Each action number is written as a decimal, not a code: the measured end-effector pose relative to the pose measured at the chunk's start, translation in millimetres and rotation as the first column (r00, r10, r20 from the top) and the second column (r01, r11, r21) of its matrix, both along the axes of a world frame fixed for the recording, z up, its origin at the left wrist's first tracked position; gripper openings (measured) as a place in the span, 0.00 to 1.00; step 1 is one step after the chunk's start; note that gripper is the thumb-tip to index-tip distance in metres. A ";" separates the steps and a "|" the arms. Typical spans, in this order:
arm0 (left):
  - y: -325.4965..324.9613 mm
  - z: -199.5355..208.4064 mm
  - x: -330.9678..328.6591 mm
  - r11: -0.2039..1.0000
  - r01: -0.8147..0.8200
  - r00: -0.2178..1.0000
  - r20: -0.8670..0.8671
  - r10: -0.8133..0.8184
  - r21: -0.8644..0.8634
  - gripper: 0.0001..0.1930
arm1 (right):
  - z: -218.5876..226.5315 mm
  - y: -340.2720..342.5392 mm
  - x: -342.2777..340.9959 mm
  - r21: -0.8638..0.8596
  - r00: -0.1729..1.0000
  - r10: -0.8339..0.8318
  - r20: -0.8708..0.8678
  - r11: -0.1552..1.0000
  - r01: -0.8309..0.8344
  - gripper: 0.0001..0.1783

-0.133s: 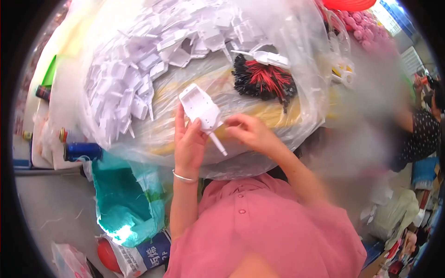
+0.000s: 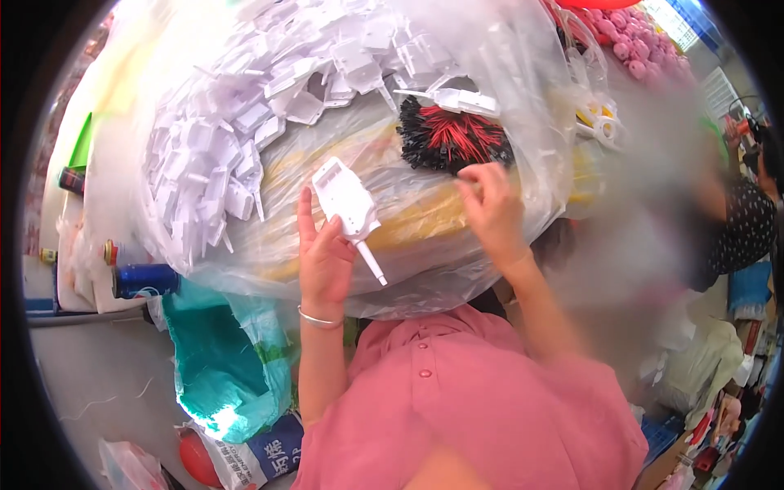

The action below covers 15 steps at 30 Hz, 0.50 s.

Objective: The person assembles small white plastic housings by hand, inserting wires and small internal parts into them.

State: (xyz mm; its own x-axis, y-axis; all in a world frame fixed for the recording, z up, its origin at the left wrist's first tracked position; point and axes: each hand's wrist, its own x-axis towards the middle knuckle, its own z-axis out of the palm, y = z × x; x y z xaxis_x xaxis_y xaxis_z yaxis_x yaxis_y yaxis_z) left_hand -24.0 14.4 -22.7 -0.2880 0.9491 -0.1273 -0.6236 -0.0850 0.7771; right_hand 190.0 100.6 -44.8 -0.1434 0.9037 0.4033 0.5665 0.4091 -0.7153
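My left hand (image 2: 327, 265) grips a white plastic housing (image 2: 345, 196) with a thin stem, its thumb on the front and fingers behind. The housing is tilted, its shallow hollow side facing up and its stem pointing down to the right. My right hand (image 2: 496, 212) is at the lower edge of a bundle of red and black wires (image 2: 457, 135); its fingers are bent, with thumb and forefinger slightly apart, and nothing shows between them. A large heap of similar white plastic housings (image 2: 208, 155) lies beyond my left hand. One more white housing (image 2: 461, 100) rests across the top of the wires.
Clear plastic sheeting (image 2: 392, 302) covers the work surface and droops at the front. White-handled scissors (image 2: 603, 126) lie at the right. A blue can (image 2: 145, 280) stands at the left, above an open teal bag (image 2: 212, 351). Another person's dotted sleeve (image 2: 743, 237) shows at far right.
My right hand has moved away from the housing's stem end, up and right to the wires. My left hand still holds the housing, slightly shifted left.
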 end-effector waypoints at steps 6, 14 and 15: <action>-3.4 -11.6 1.5 0.988 0.151 0.984 0.094 -0.152 0.013 0.16 | -9.7 23.4 11.4 0.175 0.958 -0.170 0.231 0.976 0.130 0.10; -13.7 -6.7 0.7 0.971 0.162 0.981 -0.073 -0.177 -0.175 0.13 | 44.8 -16.4 8.1 0.255 0.990 -0.088 0.113 0.965 0.057 0.09; -9.9 -1.1 6.5 0.959 0.185 0.968 -0.127 -0.216 -0.216 0.14 | 47.3 -21.2 1.7 0.248 0.995 -0.044 0.091 0.968 0.021 0.10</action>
State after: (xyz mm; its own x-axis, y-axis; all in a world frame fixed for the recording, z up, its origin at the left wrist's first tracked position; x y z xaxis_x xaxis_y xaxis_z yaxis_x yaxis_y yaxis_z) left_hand -17.5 4.5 -23.8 -0.1244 0.9486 -0.2911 -0.4883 0.1969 0.8502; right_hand 191.6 79.5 2.5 -0.1642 0.7828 0.6002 0.6431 0.5463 -0.5367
